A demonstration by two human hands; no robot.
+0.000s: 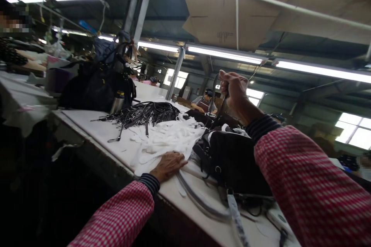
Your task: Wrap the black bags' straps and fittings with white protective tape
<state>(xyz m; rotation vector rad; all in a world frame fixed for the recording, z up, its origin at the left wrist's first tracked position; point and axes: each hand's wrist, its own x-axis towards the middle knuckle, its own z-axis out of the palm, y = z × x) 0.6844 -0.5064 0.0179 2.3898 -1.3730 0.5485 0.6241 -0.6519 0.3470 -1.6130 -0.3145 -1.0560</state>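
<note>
Narrow dark strap (214, 92) is clenched in the right hand (233, 88) above the black fabric bag (243, 162); could get snagged on its silver metal ring (218, 169) if yanked. Left hand (169, 165) is laid flat left of it.

The head-worn camera looks forward, tilted sideways, across the near table (84, 123) to distant windows (358, 131).
</note>
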